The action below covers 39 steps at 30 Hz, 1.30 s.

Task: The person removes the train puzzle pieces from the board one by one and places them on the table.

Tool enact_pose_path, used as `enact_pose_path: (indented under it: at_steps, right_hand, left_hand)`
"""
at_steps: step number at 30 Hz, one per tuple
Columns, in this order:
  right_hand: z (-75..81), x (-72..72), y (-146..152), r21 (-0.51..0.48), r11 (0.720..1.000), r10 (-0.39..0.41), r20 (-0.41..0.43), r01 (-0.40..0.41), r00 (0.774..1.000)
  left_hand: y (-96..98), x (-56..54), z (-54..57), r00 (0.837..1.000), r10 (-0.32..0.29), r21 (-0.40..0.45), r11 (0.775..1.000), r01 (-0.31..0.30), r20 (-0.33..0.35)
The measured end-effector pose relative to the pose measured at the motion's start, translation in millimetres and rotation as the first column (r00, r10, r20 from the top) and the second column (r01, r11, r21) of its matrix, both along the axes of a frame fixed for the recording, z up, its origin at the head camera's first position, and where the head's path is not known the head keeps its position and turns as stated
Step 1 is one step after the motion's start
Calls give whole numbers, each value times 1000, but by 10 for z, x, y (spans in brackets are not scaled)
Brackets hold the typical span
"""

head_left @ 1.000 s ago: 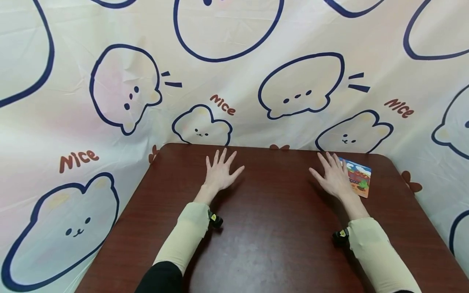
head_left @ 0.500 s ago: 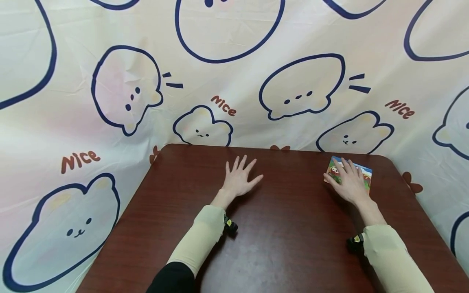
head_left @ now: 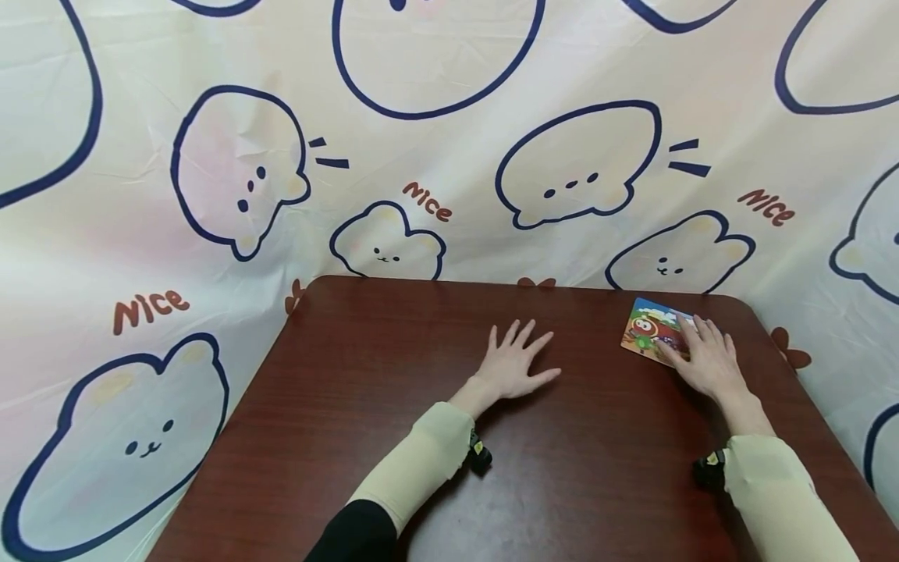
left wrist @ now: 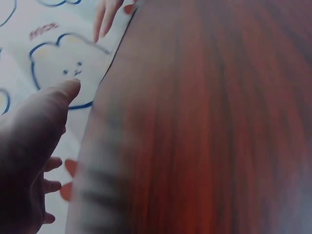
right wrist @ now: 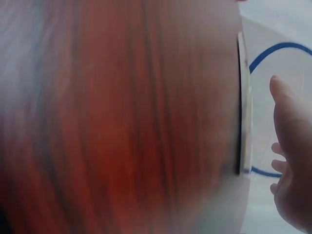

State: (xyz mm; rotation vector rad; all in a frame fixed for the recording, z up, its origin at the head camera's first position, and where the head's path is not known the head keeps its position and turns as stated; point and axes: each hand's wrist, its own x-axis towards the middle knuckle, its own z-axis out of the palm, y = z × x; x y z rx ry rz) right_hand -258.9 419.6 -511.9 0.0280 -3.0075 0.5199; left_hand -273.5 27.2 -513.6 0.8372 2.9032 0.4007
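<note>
On the far right of the table in the head view lies a thin, flat board [head_left: 642, 328] printed with a bright cartoon picture, including a red round-eyed figure. My right hand [head_left: 709, 363] is spread over its right part and hides that side. The right wrist view shows the board [right wrist: 246, 117] edge-on as a slim pale slab, with my thumb and fingertips beyond it. My left hand [head_left: 513, 367], fingers straight and apart, is low over the middle of the table and holds nothing. In the left wrist view, fingers of my right hand [left wrist: 106, 19] show at the top.
The dark red-brown wooden table [head_left: 393, 343] has rounded far corners. A pale cloth [head_left: 449, 156] with blue-outlined cartoon bears hangs behind and around it. Small black cameras sit at my left wrist [head_left: 481, 454] and right wrist [head_left: 711, 468].
Both hands have swept rightward and slightly nearer to me, fingers still spread. The right hand has crossed over the board, uncovering its left part. The board's left edge stays put over the last half second.
</note>
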Motion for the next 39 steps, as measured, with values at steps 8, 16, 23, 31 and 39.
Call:
enact_pose_path:
  at_steps: [8,16,23,31,39]
  right_hand:
    - [-84,15,138,12,1000,0,30,-1,1000]
    - [-149,6,201,12,1000,-15,115,14,993]
    - [-135,-10,155,-2,1000,-6,152,7,988]
    - [-114,-30,-21,-7,1000,22,174,-22,984]
    - [-85,13,-307,-5,998,67,206,-67,976]
  left_hand:
    - [205,18,-8,999,-54,-28,998,54,5]
    - [271,-29,-105,997,-74,-63,995,75,8]
    - [232,10,-61,996,-79,-85,993,81,29]
    - [255,-1,-53,997,-78,-76,994,79,19]
    - [338,26,-43,995,-101,-79,992,102,23]
